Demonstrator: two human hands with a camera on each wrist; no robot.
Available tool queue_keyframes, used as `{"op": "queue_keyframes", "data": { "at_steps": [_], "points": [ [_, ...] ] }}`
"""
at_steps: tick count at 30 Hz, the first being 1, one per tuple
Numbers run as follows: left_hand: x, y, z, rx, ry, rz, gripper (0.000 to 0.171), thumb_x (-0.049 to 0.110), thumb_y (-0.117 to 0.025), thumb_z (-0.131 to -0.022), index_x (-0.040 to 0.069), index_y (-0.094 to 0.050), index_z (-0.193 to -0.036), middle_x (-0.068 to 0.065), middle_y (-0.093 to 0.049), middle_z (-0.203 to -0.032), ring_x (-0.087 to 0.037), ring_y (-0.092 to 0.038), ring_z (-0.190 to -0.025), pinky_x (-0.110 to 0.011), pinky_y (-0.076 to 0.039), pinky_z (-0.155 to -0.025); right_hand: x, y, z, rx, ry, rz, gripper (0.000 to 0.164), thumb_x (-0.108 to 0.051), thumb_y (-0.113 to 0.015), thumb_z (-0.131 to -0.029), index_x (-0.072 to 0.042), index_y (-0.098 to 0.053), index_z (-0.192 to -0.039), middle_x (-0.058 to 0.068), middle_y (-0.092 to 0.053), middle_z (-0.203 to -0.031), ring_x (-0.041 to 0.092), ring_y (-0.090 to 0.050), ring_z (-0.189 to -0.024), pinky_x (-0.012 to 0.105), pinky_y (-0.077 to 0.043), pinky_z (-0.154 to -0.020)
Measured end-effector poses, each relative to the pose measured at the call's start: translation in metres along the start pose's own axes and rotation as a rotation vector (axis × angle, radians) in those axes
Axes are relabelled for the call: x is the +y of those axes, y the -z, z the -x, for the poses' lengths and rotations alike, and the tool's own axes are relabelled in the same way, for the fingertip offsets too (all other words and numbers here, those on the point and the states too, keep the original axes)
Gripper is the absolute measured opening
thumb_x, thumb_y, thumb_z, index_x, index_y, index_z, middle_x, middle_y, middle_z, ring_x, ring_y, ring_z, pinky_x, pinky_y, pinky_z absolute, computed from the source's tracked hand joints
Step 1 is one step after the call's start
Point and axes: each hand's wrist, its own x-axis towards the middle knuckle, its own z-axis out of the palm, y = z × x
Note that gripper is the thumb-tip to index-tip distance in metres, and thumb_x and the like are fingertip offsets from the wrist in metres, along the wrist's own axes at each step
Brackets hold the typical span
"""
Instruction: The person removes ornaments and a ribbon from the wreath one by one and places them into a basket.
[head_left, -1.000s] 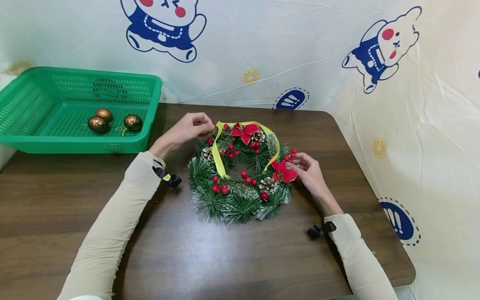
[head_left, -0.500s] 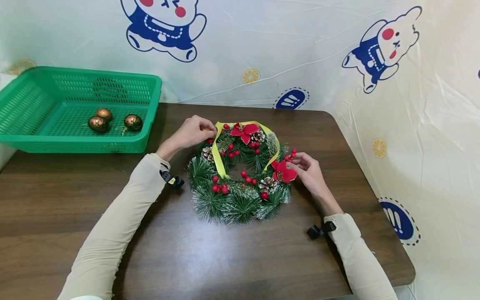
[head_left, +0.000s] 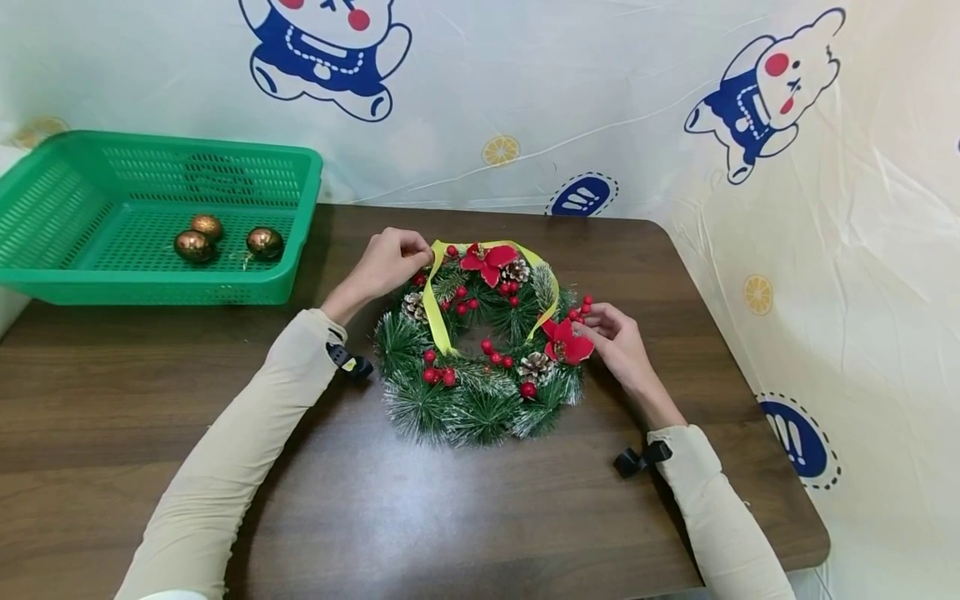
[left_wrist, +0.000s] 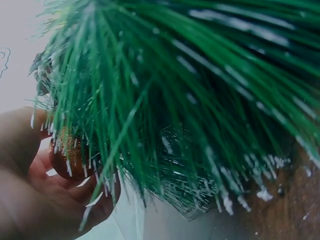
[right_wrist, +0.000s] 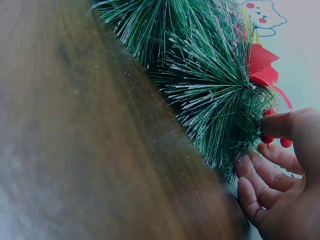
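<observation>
A green Christmas wreath with frosted tips lies on the table, bearing red berries, pine cones and red poinsettias. A yellow ribbon loops over it. At the wreath's far left edge, my left hand holds a glittery copper bauble, partly hidden by needles in the left wrist view. On the right edge, my right hand grips the wreath beside red berries, its thumb on top and fingertips against the outer needles.
A green plastic basket at the back left contains copper baubles. The brown wooden table ends at the patterned wall covering behind and on the right.
My left hand has shifted slightly right and turned knuckles-up over the wreath's edge, still with the bauble. The right hand keeps its place on the wreath.
</observation>
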Motion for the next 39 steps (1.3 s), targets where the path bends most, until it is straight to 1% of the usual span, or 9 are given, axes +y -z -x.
{"op": "queue_keyframes", "data": {
  "at_steps": [1, 5, 9, 12, 16, 20, 28, 34, 39],
  "points": [
    [0.0, 0.0, 0.0, 0.013, -0.003, 0.002, 0.014, 0.014, -0.062, -0.097, 0.006, -0.074, -0.096, -0.011, -0.07, -0.093, -0.024, -0.058, -0.081, -0.038, -0.043, -0.077, -0.005, 0.0, 0.001, -0.005, -0.003, -0.001, 0.031, -0.012, -0.071, -0.092, 0.006, -0.062, -0.116, 0.018, -0.065, -0.105, 0.012, -0.063, -0.086, 0.017, -0.051, -0.077],
    [0.0, -0.003, 0.0, 0.056, -0.023, 0.011, 0.014, 0.017, -0.062, -0.098, 0.008, -0.073, -0.097, -0.009, -0.069, -0.089, -0.022, -0.058, -0.077, -0.036, -0.042, -0.073, -0.006, 0.0, 0.001, -0.007, -0.004, 0.001, 0.031, -0.012, -0.071, -0.092, 0.006, -0.062, -0.116, 0.02, -0.065, -0.106, 0.012, -0.063, -0.086, 0.017, -0.051, -0.077],
    [0.0, -0.001, -0.001, 0.059, -0.039, 0.029, 0.016, 0.02, -0.061, -0.1, 0.008, -0.071, -0.098, -0.009, -0.067, -0.086, -0.02, -0.056, -0.072, -0.033, -0.042, -0.068, 0.0, 0.0, -0.001, -0.001, -0.001, 0.001, 0.031, -0.013, -0.071, -0.092, 0.005, -0.062, -0.116, 0.018, -0.065, -0.105, 0.012, -0.063, -0.086, 0.017, -0.051, -0.078],
    [0.001, 0.005, -0.001, 0.044, -0.052, 0.053, 0.017, 0.021, -0.06, -0.101, 0.008, -0.07, -0.098, -0.008, -0.065, -0.085, -0.019, -0.053, -0.07, -0.031, -0.041, -0.064, 0.001, -0.001, -0.001, -0.001, 0.005, -0.003, 0.031, -0.013, -0.072, -0.092, 0.005, -0.063, -0.116, 0.016, -0.066, -0.104, 0.011, -0.063, -0.086, 0.017, -0.051, -0.078],
    [0.003, 0.018, 0.0, -0.024, -0.061, 0.085, 0.019, 0.022, -0.06, -0.101, 0.006, -0.069, -0.099, -0.01, -0.065, -0.089, -0.02, -0.054, -0.074, -0.029, -0.043, -0.066, 0.001, 0.0, -0.001, -0.002, 0.013, -0.006, 0.03, -0.012, -0.072, -0.092, 0.005, -0.062, -0.115, 0.013, -0.066, -0.103, 0.01, -0.064, -0.086, 0.017, -0.052, -0.077],
    [0.005, 0.031, 0.001, -0.092, -0.049, 0.077, 0.022, 0.024, -0.059, -0.101, 0.005, -0.07, -0.101, -0.011, -0.067, -0.094, -0.022, -0.058, -0.079, -0.03, -0.047, -0.069, 0.001, 0.0, -0.001, -0.002, 0.015, -0.008, 0.03, -0.011, -0.072, -0.092, 0.005, -0.063, -0.115, 0.011, -0.066, -0.102, 0.01, -0.064, -0.086, 0.017, -0.052, -0.077],
    [0.006, 0.048, 0.004, -0.109, -0.02, 0.048, 0.023, 0.025, -0.057, -0.102, 0.005, -0.067, -0.102, -0.012, -0.065, -0.087, -0.031, -0.057, -0.079, -0.029, -0.047, -0.064, -0.001, 0.0, 0.0, 0.004, 0.003, -0.004, 0.03, -0.011, -0.071, -0.092, 0.005, -0.062, -0.116, 0.016, -0.066, -0.105, 0.011, -0.063, -0.087, 0.016, -0.051, -0.078],
    [0.007, 0.06, 0.007, -0.16, -0.016, 0.039, 0.024, 0.021, -0.054, -0.104, -0.001, -0.063, -0.102, -0.016, -0.071, -0.094, -0.027, -0.066, -0.086, -0.026, -0.054, -0.075, -0.001, -0.001, 0.0, 0.0, 0.001, 0.0, 0.031, -0.012, -0.072, -0.092, 0.005, -0.062, -0.116, 0.02, -0.065, -0.106, 0.012, -0.063, -0.087, 0.017, -0.051, -0.077],
    [0.014, 0.07, 0.01, -0.126, -0.022, 0.016, 0.027, 0.022, -0.051, -0.105, -0.002, -0.063, -0.102, -0.017, -0.071, -0.094, -0.029, -0.068, -0.087, -0.022, -0.054, -0.075, 0.0, 0.001, -0.001, 0.0, 0.008, 0.006, 0.03, -0.012, -0.072, -0.092, 0.004, -0.063, -0.116, 0.019, -0.065, -0.104, 0.013, -0.063, -0.086, 0.017, -0.051, -0.076]
  ]
}}
